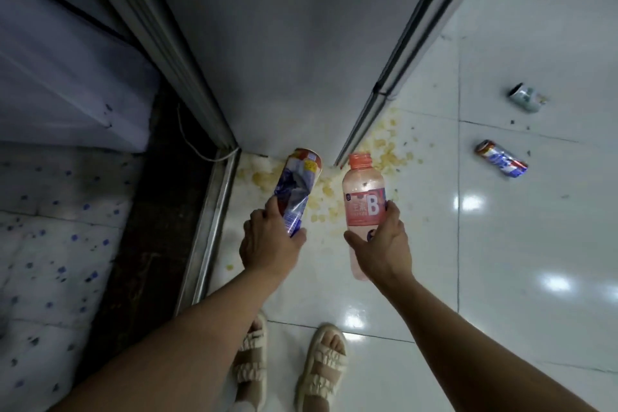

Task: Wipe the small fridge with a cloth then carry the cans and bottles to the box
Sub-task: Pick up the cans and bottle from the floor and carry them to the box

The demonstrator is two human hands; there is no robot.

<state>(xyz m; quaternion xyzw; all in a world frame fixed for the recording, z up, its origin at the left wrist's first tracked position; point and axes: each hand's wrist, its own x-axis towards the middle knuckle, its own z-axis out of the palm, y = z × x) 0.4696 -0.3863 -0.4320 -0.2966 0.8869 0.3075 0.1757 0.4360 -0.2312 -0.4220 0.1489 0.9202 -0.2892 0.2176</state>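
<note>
Carrying step, I judge: my left hand (271,241) grips a dented can (297,189), right hand (384,244) the pink bottle (363,207); next, find the box, unseen here.

Dented shiny metal can (298,189), translucent pink plastic bottle (364,207), glossy white tiled floor (501,244)

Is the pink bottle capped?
No: the pink bottle, gripped by the right hand, shows a bare open neck.

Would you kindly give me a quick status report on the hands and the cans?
Left hand grips dented can; right hand grips pink bottle. Two cans on floor, right. Yellow spill underfoot by fridge.
</note>
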